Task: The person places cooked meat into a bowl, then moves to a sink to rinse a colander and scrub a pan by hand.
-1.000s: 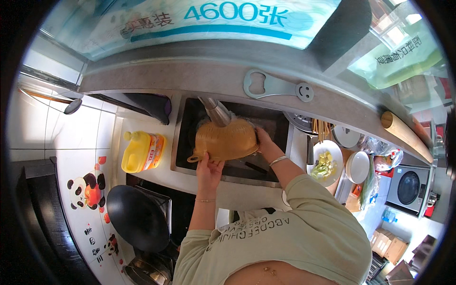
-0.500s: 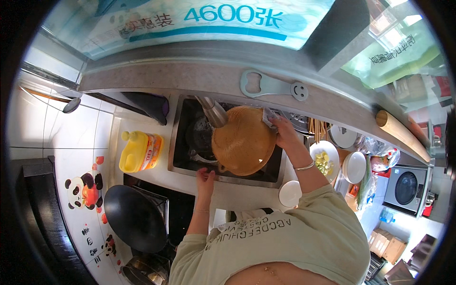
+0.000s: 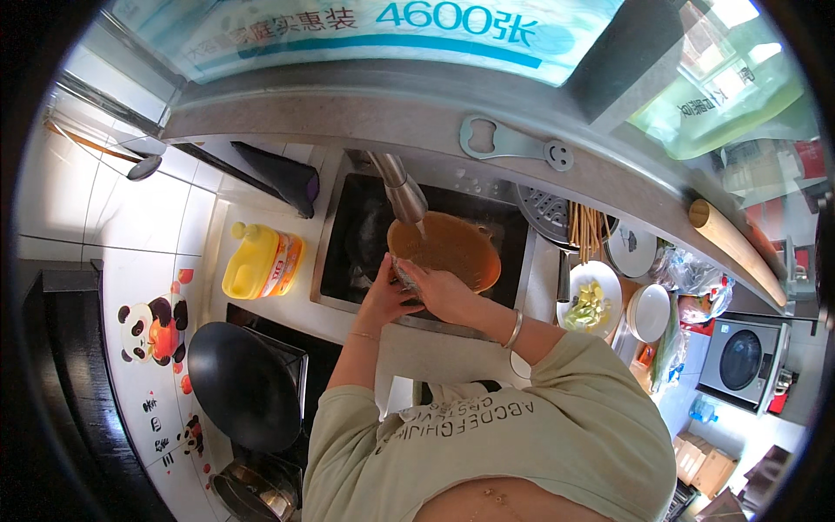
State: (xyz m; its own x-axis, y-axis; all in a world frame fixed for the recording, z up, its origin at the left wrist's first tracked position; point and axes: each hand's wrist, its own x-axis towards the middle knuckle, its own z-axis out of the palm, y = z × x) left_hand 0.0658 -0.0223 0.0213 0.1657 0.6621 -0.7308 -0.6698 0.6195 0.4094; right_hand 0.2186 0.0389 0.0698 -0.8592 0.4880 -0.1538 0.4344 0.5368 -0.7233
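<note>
An orange-brown bowl [image 3: 452, 248] with a small tab on its rim rests in the dark sink [image 3: 346, 196], under the tip of the metal faucet [image 3: 402, 191]. A thin stream seems to fall from the faucet into it. My left hand [image 3: 384, 298] and my right hand [image 3: 442, 294] meet at the bowl's near left rim. Between them is a crumpled silvery-grey scrubbing cloth [image 3: 404, 275], gripped by both. The right fingers partly cover the cloth, and both hands hide the near part of the bowl.
Left of the sink stands a yellow jug [image 3: 261, 263], with a black wok [image 3: 243, 383] on the stove nearer me. On the right are a plate of chopped vegetables [image 3: 590, 300], chopsticks [image 3: 591, 230] and stacked bowls [image 3: 649, 313]. A bottle opener [image 3: 513, 146] lies on the ledge.
The bowl has tipped from showing its outside to showing its inside and sits lower. My right hand moved from its far right side to the near left, joining my left hand at the cloth.
</note>
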